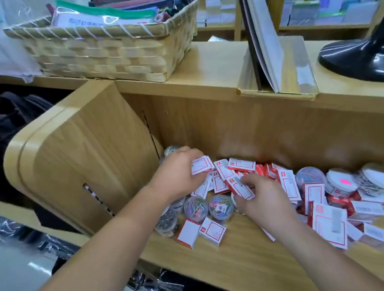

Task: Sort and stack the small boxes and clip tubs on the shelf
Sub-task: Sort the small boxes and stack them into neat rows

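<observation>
A jumble of small red-and-white boxes point(328, 222) and round clear clip tubs point(195, 208) covers the wooden shelf point(237, 259). My left hand point(177, 171) grips one small box point(202, 165) above the left end of the pile. My right hand point(263, 197) pinches another small box point(240, 189) in the middle of the pile. Two boxes point(212, 231) lie loose at the front. White-lidded tubs point(340, 183) lie tilted at the right end.
The shelf's curved wooden side panel point(78, 165) rises at the left. On the ledge above stand a woven basket point(105, 49) of pouches, a clear display holder point(276, 70) and a black round base point(367, 58). Dark wrapped goods lie below left.
</observation>
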Available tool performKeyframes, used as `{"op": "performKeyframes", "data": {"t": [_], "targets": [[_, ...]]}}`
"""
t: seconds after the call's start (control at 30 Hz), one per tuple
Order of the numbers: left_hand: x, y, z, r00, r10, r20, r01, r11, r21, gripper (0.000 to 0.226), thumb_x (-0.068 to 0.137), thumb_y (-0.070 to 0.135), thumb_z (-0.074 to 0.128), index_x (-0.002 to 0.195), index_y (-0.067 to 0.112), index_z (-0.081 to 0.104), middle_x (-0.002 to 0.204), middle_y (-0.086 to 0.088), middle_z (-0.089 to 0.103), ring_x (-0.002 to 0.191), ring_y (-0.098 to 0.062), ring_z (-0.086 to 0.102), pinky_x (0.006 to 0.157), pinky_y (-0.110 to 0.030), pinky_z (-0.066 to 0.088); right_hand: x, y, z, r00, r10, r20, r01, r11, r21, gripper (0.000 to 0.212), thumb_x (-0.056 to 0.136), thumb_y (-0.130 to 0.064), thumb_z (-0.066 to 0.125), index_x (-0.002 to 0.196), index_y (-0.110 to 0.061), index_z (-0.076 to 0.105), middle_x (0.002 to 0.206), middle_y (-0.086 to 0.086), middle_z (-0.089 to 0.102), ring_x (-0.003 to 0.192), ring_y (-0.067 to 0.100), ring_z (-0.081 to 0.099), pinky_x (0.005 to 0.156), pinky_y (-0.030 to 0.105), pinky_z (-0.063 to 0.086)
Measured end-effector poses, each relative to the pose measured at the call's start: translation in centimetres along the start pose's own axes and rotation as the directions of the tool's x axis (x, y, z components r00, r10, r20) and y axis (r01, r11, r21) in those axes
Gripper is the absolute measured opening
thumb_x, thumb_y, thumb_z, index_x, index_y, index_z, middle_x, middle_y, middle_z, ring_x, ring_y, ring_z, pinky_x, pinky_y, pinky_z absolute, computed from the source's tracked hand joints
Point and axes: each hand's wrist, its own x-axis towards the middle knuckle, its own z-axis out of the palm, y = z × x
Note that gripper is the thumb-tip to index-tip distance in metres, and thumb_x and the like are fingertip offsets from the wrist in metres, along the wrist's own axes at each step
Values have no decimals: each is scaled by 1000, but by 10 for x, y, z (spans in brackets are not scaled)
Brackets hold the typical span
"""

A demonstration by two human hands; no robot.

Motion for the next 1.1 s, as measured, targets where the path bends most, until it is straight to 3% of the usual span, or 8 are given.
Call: {"op": "performKeyframes", "data": {"t": [0.17, 0.27, 0.37, 0.5, 0.67, 0.8, 0.97, 1.1], "targets": [[-42, 37, -2, 998, -2, -69, -8, 991, -136, 38, 77, 57, 62, 104, 31, 70, 93, 10, 68, 91, -12, 64, 75, -39, 53, -26, -7, -37, 998, -14, -67, 34, 954, 298, 30, 76, -24, 81, 86, -43, 60, 82, -36, 66, 81, -14, 61, 72, 16, 49], [-59, 82, 8, 994, 18, -111, -43, 973, -228, 33, 77, 53, 68, 95, 25, 72, 86, 12, 65, 87, -9, 61, 71, -35, 50, -46, 8, -59, 987, -1, -161, 50, 952, 301, 29, 75, -27, 83, 95, -37, 66, 87, -28, 67, 83, -12, 60, 72, 13, 49], [-70, 138, 31, 990, 66, -126, -103, 942, -320, 42, 75, 53, 70, 110, 31, 66, 95, 9, 69, 95, -14, 66, 80, -39, 55, -71, 42, -80, 972, 40, -232, 24, 964, 265, 32, 72, -29, 83, 99, -34, 67, 94, -20, 68, 82, -3, 61, 76, 22, 51], [-84, 206, 75, 987, 130, -97, -159, 899, -408, 43, 74, 47, 76, 113, 33, 64, 98, 7, 70, 94, -15, 67, 80, -38, 56, -118, 106, -108, 941, 169, -294, -71, 946, 316, 32, 71, -20, 81, 85, -42, 64, 88, -18, 70, 78, 3, 65, 73, 25, 52], [-102, 280, 141, 946, 258, 194, -178, 918, -353, 35, 78, 59, 65, 106, 37, 65, 93, 15, 61, 94, -8, 60, 78, -31, 50, -170, 192, -126, 848, 386, -363, -316, 918, 238, 28, 70, -19, 79, 94, -30, 69, 92, -11, 71, 85, 9, 65, 78, 30, 53], [-105, 310, 185, 917, 249, 310, -204, 964, -171, 40, 81, 63, 60, 101, 28, 63, 93, 9, 57, 97, -16, 59, 75, -35, 49, -189, 235, -137, 839, 383, -387, -422, 906, -17, 25, 75, -31, 74, 100, -26, 71, 96, -5, 73, 101, 24, 62, 79, 41, 54], [-84, 349, 216, 930, 225, 290, -211, 974, -81, 42, 88, 58, 57, 118, 28, 60, 110, 5, 61, 108, -20, 61, 78, -34, 50, -175, 273, -172, 825, 306, -476, -418, 896, -150, 29, 82, -27, 72, 110, -19, 71, 105, 5, 72, 103, 30, 64, 79, 38, 52], [-71, 370, 236, 960, 163, 227, -81, 940, -333, 43, 79, 43, 74, 113, 20, 63, 107, 1, 59, 104, -23, 60, 79, -32, 48, -163, 291, -183, 816, 341, -467, -445, 886, -131, 31, 87, -30, 68, 113, -13, 67, 113, 10, 67, 105, 33, 63, 81, 41, 51]]}}
